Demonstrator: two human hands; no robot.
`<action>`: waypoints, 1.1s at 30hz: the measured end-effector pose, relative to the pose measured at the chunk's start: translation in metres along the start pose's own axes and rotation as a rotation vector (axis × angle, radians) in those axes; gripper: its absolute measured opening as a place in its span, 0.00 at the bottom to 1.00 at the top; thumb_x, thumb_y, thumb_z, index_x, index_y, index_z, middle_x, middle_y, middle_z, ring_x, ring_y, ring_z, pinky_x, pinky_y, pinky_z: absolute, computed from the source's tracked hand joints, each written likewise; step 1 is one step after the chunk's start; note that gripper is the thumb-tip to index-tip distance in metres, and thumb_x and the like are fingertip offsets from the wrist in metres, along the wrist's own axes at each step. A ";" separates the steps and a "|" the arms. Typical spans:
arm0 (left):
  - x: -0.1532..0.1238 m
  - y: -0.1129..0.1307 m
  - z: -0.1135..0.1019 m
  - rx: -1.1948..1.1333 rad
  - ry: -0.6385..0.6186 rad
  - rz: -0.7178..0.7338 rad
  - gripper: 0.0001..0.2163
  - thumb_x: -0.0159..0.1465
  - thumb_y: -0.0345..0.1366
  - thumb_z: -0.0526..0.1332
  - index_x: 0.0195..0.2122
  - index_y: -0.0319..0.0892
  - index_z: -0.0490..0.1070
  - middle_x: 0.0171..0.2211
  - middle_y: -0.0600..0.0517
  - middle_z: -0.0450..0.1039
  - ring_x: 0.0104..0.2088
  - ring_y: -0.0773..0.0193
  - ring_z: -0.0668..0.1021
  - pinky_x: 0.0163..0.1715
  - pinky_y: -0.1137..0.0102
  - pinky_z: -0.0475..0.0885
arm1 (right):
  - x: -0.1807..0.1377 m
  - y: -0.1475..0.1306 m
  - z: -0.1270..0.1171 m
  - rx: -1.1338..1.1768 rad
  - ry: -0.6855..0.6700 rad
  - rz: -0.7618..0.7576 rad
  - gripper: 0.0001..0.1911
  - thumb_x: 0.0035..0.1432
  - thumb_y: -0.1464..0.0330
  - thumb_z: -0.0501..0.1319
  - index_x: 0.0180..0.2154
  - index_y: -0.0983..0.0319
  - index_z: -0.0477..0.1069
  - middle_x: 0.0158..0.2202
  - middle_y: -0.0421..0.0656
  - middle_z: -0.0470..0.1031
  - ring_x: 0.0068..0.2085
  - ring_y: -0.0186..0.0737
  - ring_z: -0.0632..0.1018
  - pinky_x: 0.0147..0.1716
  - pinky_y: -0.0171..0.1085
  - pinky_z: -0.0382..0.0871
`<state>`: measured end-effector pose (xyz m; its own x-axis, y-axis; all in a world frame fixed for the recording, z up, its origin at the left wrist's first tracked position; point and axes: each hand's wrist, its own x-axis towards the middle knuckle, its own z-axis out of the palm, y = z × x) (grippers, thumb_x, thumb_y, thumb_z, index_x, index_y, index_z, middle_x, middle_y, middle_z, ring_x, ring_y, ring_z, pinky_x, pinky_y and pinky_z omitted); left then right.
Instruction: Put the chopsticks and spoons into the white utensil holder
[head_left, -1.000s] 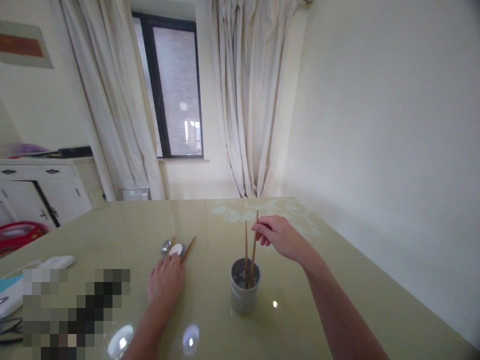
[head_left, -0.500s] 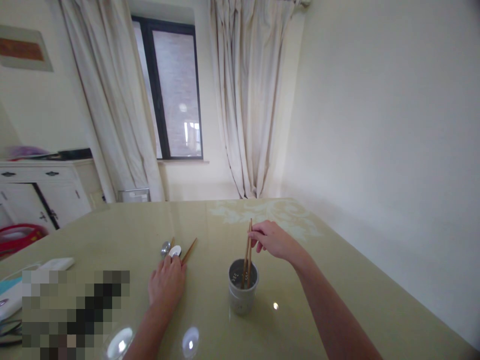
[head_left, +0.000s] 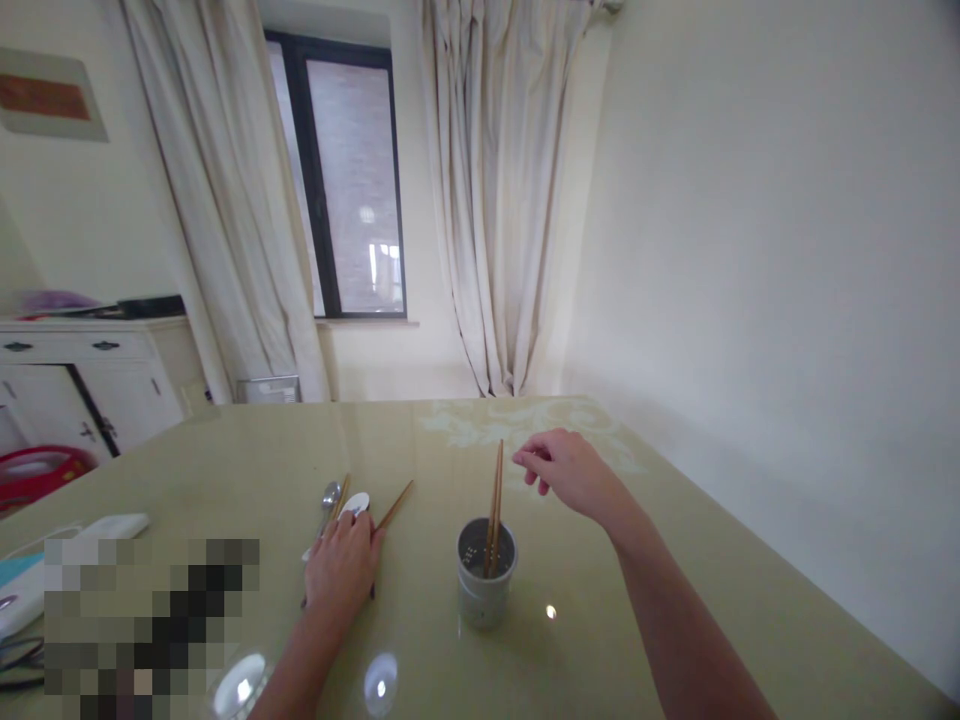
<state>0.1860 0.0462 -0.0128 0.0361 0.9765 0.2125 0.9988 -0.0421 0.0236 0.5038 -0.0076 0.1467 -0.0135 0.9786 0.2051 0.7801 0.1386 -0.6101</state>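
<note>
A grey cup [head_left: 484,598] with small holes in its inside stands upright on the table. Two wooden chopsticks [head_left: 495,500] lean in it, their upper ends above the rim. Just right of those ends hovers my right hand [head_left: 566,470], apart from them, fingers loosely bent and holding nothing. To the cup's left my left hand [head_left: 343,560] lies low over some cutlery, its fingers curled round a slanting chopstick [head_left: 397,502]. A white spoon [head_left: 357,503] shows at its fingertips. Beside these lie a metal spoon [head_left: 331,493] and another chopstick [head_left: 345,488], partly hidden by the hand.
The glossy greenish table [head_left: 600,600] reaches toward the window wall. At left lie a white and blue object [head_left: 112,527] and dark cables [head_left: 19,662]; a blurred patch hides part of that side. Beyond are a white cabinet [head_left: 135,385] and a red basin [head_left: 45,470].
My right hand has let go of the chopsticks in the cup and drawn away to the right. My left hand, the slanting chopstick and the white spoon have shifted slightly right.
</note>
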 end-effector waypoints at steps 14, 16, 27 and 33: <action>-0.002 0.002 -0.002 -0.032 -0.002 0.090 0.13 0.75 0.36 0.55 0.46 0.41 0.80 0.52 0.40 0.79 0.57 0.46 0.79 0.54 0.56 0.73 | -0.018 -0.030 -0.002 0.004 0.158 -0.125 0.13 0.70 0.63 0.63 0.35 0.59 0.83 0.26 0.41 0.82 0.25 0.39 0.78 0.29 0.36 0.66; -0.003 0.004 -0.003 -0.059 -0.021 0.109 0.11 0.74 0.36 0.56 0.45 0.41 0.79 0.52 0.40 0.79 0.56 0.46 0.79 0.54 0.56 0.71 | -0.018 -0.031 -0.001 0.001 0.152 -0.127 0.13 0.71 0.64 0.62 0.35 0.59 0.82 0.26 0.41 0.82 0.25 0.39 0.78 0.29 0.36 0.66; -0.005 0.005 0.006 0.017 -0.008 0.101 0.13 0.75 0.35 0.54 0.47 0.41 0.80 0.53 0.39 0.79 0.58 0.44 0.77 0.53 0.55 0.71 | -0.019 -0.037 0.008 -0.031 0.149 -0.191 0.15 0.71 0.63 0.62 0.31 0.58 0.79 0.26 0.41 0.81 0.25 0.39 0.77 0.29 0.36 0.64; -0.003 0.012 -0.012 -0.210 0.051 0.016 0.16 0.77 0.38 0.52 0.44 0.43 0.80 0.52 0.41 0.81 0.57 0.45 0.78 0.53 0.55 0.70 | -0.020 -0.040 0.008 -0.037 0.171 -0.206 0.15 0.72 0.62 0.61 0.32 0.58 0.79 0.26 0.41 0.81 0.26 0.40 0.77 0.30 0.36 0.63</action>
<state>0.1974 0.0399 -0.0013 0.0447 0.9635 0.2639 0.9694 -0.1056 0.2215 0.4681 -0.0313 0.1607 -0.0711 0.8903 0.4498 0.7941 0.3234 -0.5146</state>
